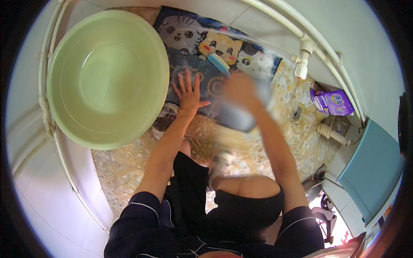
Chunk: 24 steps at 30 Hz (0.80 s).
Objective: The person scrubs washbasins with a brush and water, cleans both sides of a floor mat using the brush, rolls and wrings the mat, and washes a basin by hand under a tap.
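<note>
My left hand (189, 95) is pressed palm down with fingers spread on a dark floor mat (190, 63) printed with cartoon cats. My right hand (240, 90) is blurred by motion over the mat's right part, so its grip is unclear. Just beyond it a blue scrub brush (219, 64) with pale bristles rests on its side on the wet mat; its near end meets the blurred fingers. Around that hand the mat's right end is smeared greyish-white.
A large pale green basin (109, 77) stands left of the mat. To the right are a purple packet (335, 102), a floor drain (296, 114) and a white drain pipe (334, 134). A white valve (301, 66) juts from wall pipes. A blue-green panel (371, 171) stands at right.
</note>
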Motion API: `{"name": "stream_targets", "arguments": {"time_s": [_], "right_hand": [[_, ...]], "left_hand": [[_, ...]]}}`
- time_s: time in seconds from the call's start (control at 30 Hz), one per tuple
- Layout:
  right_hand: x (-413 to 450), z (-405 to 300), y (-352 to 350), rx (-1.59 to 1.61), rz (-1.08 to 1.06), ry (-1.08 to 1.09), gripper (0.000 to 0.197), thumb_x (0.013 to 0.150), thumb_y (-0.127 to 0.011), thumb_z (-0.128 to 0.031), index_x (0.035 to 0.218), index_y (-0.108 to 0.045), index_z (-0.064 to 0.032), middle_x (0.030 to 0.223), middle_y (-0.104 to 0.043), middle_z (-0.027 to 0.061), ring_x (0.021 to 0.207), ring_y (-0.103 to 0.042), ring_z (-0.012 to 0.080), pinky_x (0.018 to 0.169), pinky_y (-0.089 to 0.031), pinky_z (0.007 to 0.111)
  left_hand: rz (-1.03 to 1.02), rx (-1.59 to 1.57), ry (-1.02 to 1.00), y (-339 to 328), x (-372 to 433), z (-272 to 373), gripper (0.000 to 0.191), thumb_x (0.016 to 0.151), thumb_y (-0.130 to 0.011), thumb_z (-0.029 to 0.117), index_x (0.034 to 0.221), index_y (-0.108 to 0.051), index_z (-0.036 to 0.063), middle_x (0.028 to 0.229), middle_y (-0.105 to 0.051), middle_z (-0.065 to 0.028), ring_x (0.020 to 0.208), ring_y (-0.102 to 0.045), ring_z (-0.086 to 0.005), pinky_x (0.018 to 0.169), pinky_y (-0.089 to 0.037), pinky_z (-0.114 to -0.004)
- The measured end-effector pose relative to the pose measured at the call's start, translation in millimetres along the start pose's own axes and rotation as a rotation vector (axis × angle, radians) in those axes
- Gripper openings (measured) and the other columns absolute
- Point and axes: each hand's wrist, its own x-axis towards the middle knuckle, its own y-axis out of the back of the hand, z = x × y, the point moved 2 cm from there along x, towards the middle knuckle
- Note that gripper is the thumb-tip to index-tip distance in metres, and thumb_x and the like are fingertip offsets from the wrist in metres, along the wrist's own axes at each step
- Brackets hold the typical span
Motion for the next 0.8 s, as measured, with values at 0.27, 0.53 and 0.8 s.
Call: {"name": "stream_targets", "arguments": {"time_s": [0.27,0.53,0.8], "right_hand": [[-7,-5,-56,0.156,0.01,-0.114,0.035,0.098,-0.047,-0.021,0.124,-0.037,0.0013,0.077,-0.06,0.0329,0.07,-0.06,0.0508,0.06,-0.045,0.057],[-57,-51,-29,0.147,-0.088,0.138,0.028,0.1,-0.046,-0.026,0.106,-0.054,0.0006,0.087,-0.063,0.019,0.07,-0.062,0.0292,0.061,-0.047,0.041],[-103,-51,8,0.482,-0.17,-0.32,0.036,0.1,-0.046,-0.034,0.107,-0.057,-0.0006,0.084,-0.063,0.0166,0.072,-0.06,0.029,0.065,-0.046,0.042]], "left_hand": [[0.219,-0.189,0.032,67,19,-14,0.066,0.09,-0.061,0.036,0.144,-0.034,0.0107,0.146,-0.03,-0.0243,0.132,-0.034,-0.0417,0.098,-0.04,-0.055],[0.793,-0.969,0.494,121,-199,-109,0.017,0.092,-0.062,0.011,0.103,-0.06,-0.0015,0.093,-0.063,-0.0097,0.085,-0.06,-0.0171,0.078,-0.049,-0.029],[0.775,-1.716,0.887,123,-211,-146,0.039,0.087,-0.068,0.012,0.12,-0.052,-0.0002,0.114,-0.059,-0.0103,0.102,-0.057,-0.0216,0.083,-0.051,-0.034]]}}
